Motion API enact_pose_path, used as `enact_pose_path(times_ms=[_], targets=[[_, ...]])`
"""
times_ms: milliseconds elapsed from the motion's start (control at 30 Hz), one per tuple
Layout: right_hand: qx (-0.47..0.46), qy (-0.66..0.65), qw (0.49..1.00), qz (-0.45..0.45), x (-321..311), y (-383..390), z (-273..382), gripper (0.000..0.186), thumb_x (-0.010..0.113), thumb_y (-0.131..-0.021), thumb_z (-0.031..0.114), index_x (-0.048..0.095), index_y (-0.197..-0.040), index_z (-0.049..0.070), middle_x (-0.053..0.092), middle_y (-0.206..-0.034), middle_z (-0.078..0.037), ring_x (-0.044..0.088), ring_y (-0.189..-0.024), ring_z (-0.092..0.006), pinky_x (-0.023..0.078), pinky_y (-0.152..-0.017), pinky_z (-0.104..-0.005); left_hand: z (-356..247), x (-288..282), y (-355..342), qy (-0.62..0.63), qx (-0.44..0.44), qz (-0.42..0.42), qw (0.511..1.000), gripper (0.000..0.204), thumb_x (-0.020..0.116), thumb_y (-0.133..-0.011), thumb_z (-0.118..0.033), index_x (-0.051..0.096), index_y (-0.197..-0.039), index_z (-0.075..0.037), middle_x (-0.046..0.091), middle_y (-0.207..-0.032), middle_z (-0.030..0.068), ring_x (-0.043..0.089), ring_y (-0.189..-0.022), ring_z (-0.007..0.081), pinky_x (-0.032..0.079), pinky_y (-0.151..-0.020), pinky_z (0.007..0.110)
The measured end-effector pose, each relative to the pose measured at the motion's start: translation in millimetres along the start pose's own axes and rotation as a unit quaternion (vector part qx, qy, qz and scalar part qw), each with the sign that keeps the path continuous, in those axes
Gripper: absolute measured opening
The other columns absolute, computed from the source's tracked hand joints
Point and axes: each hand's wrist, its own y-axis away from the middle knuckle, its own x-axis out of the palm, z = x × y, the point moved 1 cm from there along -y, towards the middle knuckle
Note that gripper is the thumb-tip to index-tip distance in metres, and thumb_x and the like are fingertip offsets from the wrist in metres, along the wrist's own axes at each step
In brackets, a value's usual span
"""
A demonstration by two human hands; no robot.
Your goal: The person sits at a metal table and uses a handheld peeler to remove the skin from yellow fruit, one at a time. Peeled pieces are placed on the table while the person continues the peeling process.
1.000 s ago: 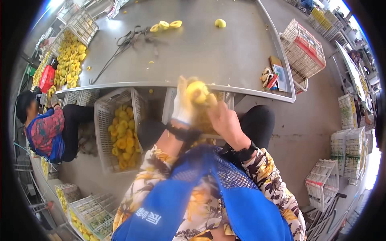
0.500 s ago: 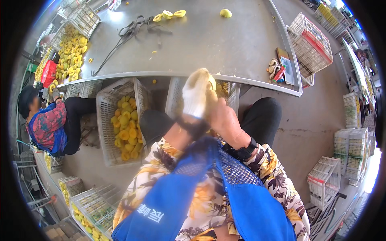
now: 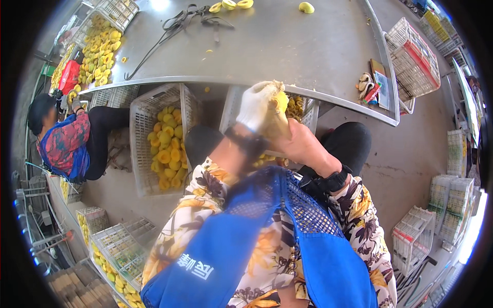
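My left hand (image 3: 255,107), in a white glove stained at the fingertips, is closed around a yellow peach (image 3: 280,101) just below the table's front edge. Bare and wearing a dark wristwatch, my right hand (image 3: 299,146) presses close against the peach from below right. Its fingers are curled, and whatever they may hold is hidden behind the hand and glove. Beneath both hands stands a white plastic crate (image 3: 311,117) with brownish-yellow pieces in it. Another white crate (image 3: 141,123), to the left of my knees, holds many yellow peach halves (image 3: 167,146).
On the metal table (image 3: 287,51) lie a dark strap (image 3: 174,28), several peach pieces (image 3: 229,5) and small items (image 3: 371,88) at the right corner. A co-worker (image 3: 67,138) sits at left by a peach heap (image 3: 100,51). Stacked crates (image 3: 413,59) stand at right.
The whole view has shifted, with the table now higher and further right. My right hand has turned and moved slightly down and right; more of the peach shows in my gloved left hand.
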Motion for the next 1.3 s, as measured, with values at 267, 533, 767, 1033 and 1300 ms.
enact_pose_path(times_ms=[267,533,767,1033,1300], targets=[[0.17,-0.247,0.945,0.133,-2.3,4.3,8.6,0.018,0.048,-0.08,0.011,0.046,-0.096,0.002,0.044,-0.057,0.002,0.04,-0.04,-0.0046,0.033,-0.035,-0.0203,14.2,7.2,3.0,0.088,-0.062,-0.009,0.994,0.022,0.054,-0.085,-0.02,0.058,-0.093,0.0,0.063,-0.08,0.0045,0.059,-0.063,0.0142,0.047,-0.057,0.023],[0.139,-0.526,0.804,0.239,10.7,-5.2,-4.8,0.009,0.048,-0.081,0.004,0.041,-0.084,0.01,0.035,-0.053,0.003,0.031,-0.035,-0.0049,0.027,-0.033,-0.0215,-5.0,-0.3,-1.8,0.474,-0.332,0.048,0.814,0.028,0.048,-0.088,-0.035,0.051,-0.084,-0.007,0.054,-0.067,0.009,0.051,-0.054,0.0207,0.045,-0.049,0.032],[0.014,-0.64,0.728,0.245,16.0,-10.8,-6.5,0.009,0.046,-0.083,0.004,0.044,-0.091,0.006,0.031,-0.051,0.004,0.027,-0.034,-0.0044,0.026,-0.034,-0.0206,-2.2,-74.1,-11.7,0.452,-0.276,-0.192,0.826,0.035,0.046,-0.087,-0.044,0.051,-0.082,-0.01,0.056,-0.077,0.0115,0.055,-0.063,0.0221,0.048,-0.055,0.031],[-0.14,0.237,0.96,0.044,43.5,-31.4,-77.2,0.024,0.057,-0.071,0.018,0.051,-0.087,0.001,0.057,-0.067,-0.022,0.056,-0.064,-0.0402,0.045,-0.059,-0.0467,-13.1,-232.5,38.6,-0.493,-0.168,-0.273,0.809,0.04,0.064,-0.076,-0.029,0.06,-0.104,-0.001,0.059,-0.106,0.0117,0.057,-0.095,0.0226,0.044,-0.082,0.029],[-0.024,0.041,0.99,0.134,12.1,-38.5,-56.6,0.025,0.06,-0.072,0.02,0.052,-0.086,0.0,0.057,-0.068,-0.022,0.057,-0.065,-0.0371,0.046,-0.059,-0.0416,6.1,-182.4,-102.7,-0.484,-0.037,-0.107,0.868,0.046,0.066,-0.075,-0.027,0.055,-0.112,-0.004,0.058,-0.111,0.0097,0.056,-0.099,0.0202,0.044,-0.084,0.029]])
